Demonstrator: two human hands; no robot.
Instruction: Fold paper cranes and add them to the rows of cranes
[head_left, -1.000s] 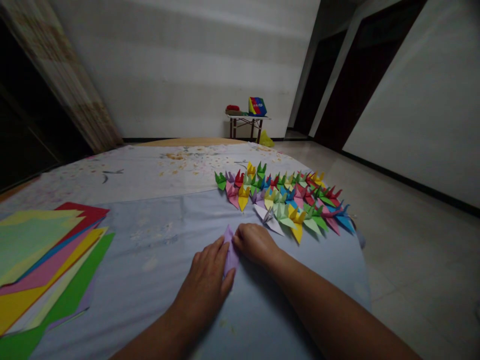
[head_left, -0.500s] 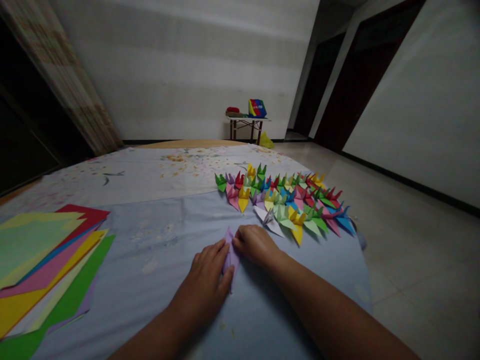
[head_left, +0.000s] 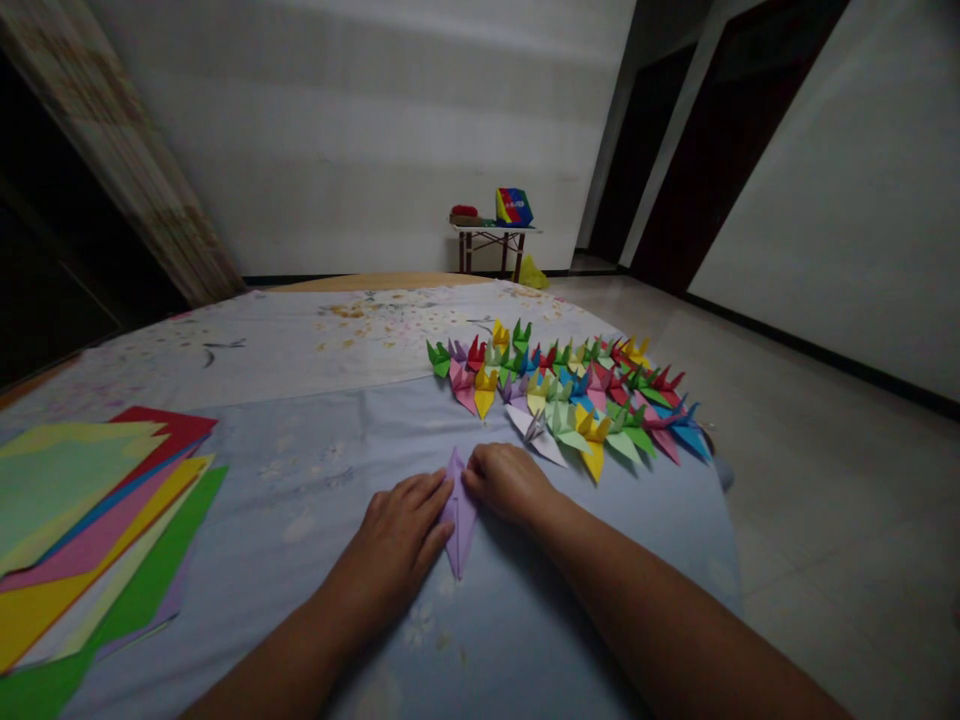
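In the head view, the only one, a narrow, pointed piece of folded purple paper (head_left: 463,515) lies flat at the lower middle of the frame, one tip towards the top of the picture, the other towards the bottom. A line runs down the middle of its lower half.

The left hand (head_left: 401,522) is spread and loosely bent, not closed round anything; its fingertips touch the paper's upper left edge and its thumb the left edge lower down. The right hand (head_left: 511,483) is curled, its fingertips at the upper right edge; whether they pinch the paper or only press it cannot be told.

The step looks like working a fold along that right edge. To do it well, the left fingers should pin the sheet without dragging it, since the pale blue flowered cloth (head_left: 300,540) beneath is soft and may ruck. The right fingertips would best line the edge up with the centre line, then press firmly from tip to widest part, so the points come out sharp. Elbow room is fair: the multicoloured folded-paper birds (head_left: 559,415) stand right of centre, near the right hand, and the fanned coloured paper sheets (head_left: 79,500) lie lower left.
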